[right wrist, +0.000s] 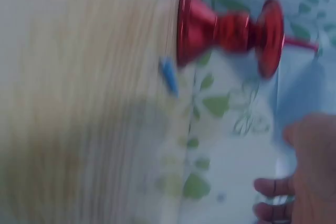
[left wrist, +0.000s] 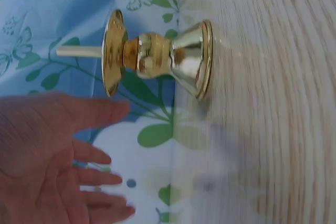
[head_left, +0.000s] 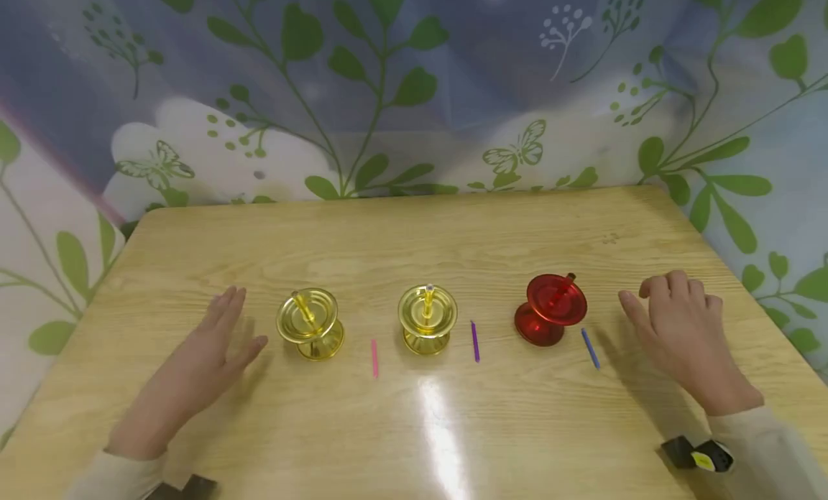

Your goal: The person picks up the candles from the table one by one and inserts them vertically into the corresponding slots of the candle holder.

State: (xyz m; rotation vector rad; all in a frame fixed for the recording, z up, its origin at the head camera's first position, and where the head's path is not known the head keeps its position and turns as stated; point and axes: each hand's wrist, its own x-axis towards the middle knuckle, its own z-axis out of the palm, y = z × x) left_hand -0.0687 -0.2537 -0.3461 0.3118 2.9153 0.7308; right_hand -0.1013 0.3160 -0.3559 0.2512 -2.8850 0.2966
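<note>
Three metal candle holders stand in a row on the table, each with a dished top and a thin upright stem. The left gold candle holder (head_left: 309, 324) is nearest my left hand (head_left: 194, 374), which hovers beside it with fingers extended and nothing held. Another gold candle holder (head_left: 427, 319) is in the middle. To the right stands a red candle holder (head_left: 550, 309); my right hand (head_left: 686, 331) hangs beside it, fingers loosely bent and holding nothing. Thin sticks like small candles lie between: a pink one (head_left: 374, 358), a purple one (head_left: 475, 341) and a blue one (head_left: 590, 349).
The wooden table (head_left: 388, 248) reaches back to a curtain (head_left: 466, 76) printed with leaves and butterflies. A dark wrist strap with a yellow-marked device (head_left: 711, 455) sits at the right sleeve. Light glares off the table's front middle.
</note>
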